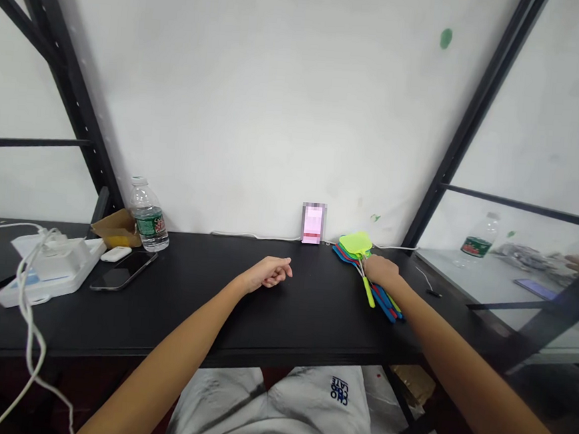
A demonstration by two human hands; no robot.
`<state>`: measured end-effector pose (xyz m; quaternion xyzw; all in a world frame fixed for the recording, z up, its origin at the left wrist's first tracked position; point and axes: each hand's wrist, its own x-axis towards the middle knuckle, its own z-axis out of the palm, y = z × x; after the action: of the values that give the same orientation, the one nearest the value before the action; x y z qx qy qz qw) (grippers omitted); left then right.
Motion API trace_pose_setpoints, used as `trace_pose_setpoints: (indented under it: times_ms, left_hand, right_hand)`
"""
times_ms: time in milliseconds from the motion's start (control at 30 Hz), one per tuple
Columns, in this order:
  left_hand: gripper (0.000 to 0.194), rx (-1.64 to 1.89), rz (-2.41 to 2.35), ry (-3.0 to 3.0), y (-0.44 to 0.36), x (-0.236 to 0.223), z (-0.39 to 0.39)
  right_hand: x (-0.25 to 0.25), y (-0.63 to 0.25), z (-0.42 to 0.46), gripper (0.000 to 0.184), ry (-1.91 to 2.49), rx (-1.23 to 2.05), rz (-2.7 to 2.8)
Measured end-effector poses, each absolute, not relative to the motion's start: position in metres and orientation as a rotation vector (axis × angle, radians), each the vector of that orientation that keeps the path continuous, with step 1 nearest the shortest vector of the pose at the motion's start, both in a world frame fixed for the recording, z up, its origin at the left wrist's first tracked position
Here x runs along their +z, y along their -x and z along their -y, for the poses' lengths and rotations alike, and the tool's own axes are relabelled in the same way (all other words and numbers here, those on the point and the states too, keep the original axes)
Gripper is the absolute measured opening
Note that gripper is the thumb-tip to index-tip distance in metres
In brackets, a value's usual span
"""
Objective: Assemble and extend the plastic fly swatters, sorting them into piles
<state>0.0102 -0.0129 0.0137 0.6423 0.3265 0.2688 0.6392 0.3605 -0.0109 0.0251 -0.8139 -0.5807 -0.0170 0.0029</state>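
Several fly swatters [383, 303] in blue, red and yellow-green lie in a stack at the right of the black desk [185, 322]. A yellow-green fly swatter [356, 243] tops the stack, its thin shaft slanting down to a bright handle. My right hand [383, 270] is closed around that shaft just below the head; its fingertips are partly hidden. Over the middle of the desk, my left hand [269, 273] has its fingers curled in loosely, with nothing visible in them. It is apart from the swatters.
A lit phone [313, 224] leans against the wall. To the left are a water bottle [150, 218], a cardboard box [117, 228], a white case [116, 254], a dark phone [123, 271] and a power strip [62, 269] with cables. A short cable [427, 281] lies at right, beside the metal frame.
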Motion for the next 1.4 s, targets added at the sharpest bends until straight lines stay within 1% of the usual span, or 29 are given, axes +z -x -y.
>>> trace_pose_setpoints:
  times_ms: [100, 233, 367, 500, 600, 667, 800, 867, 1000, 1133, 1233, 1400]
  left_hand:
    - [0.048, 0.609, -0.734, -1.454, -0.010, 0.014, 0.013]
    - [0.048, 0.591, -0.665, -1.413, -0.008, 0.013, 0.010]
    - [0.053, 0.580, -0.591, -1.347, -0.007, 0.012, 0.007]
    - [0.064, 0.606, -0.532, -1.299, -0.006, 0.012, 0.005]
    - [0.069, 0.708, -0.557, -1.322, -0.005, 0.010, 0.002]
    - [0.068, 0.843, -0.613, -1.387, -0.004, 0.008, 0.001]
    - [0.058, 1.197, -0.746, -1.551, -0.003, 0.006, 0.003]
    - [0.050, 1.269, -0.815, -1.644, -0.003, 0.007, 0.005]
    - [0.039, 1.159, -0.864, -1.809, -0.004, 0.006, 0.005]
    - [0.033, 1.056, -0.950, -1.938, -0.006, -0.001, 0.002]
    - [0.030, 1.013, -1.053, -2.010, -0.007, -0.004, 0.002]
    - [0.034, 0.990, -1.112, -2.127, -0.006, -0.002, 0.003]
  right_hand:
    - [0.031, -0.358, 0.016, 0.034, 2.541, -0.209, 1.808]
    - [0.052, -0.343, 0.036, 0.032, 2.436, -0.477, 1.836]
    - [0.078, -0.304, 0.057, 0.040, 2.215, -0.623, 1.872]
    - [0.089, -0.240, 0.061, 0.053, 1.949, -0.592, 1.875]
    - [0.086, -0.187, 0.050, 0.058, 1.798, -0.411, 1.898]
    - [0.080, -0.156, 0.039, 0.059, 1.696, -0.270, 1.892]
    - [0.056, -0.120, 0.007, 0.056, 1.557, 0.151, 1.795]
    - [0.040, -0.116, -0.008, 0.052, 1.482, 0.353, 1.676]
    - [0.015, -0.129, -0.025, 0.038, 1.252, 0.680, 1.486]
    - [0.007, -0.145, -0.025, 0.030, 1.079, 1.056, 1.301]
    - [0.009, -0.151, -0.022, 0.029, 0.924, 1.253, 1.203]
    - [0.009, -0.160, -0.023, 0.035, 0.815, 1.337, 1.032]
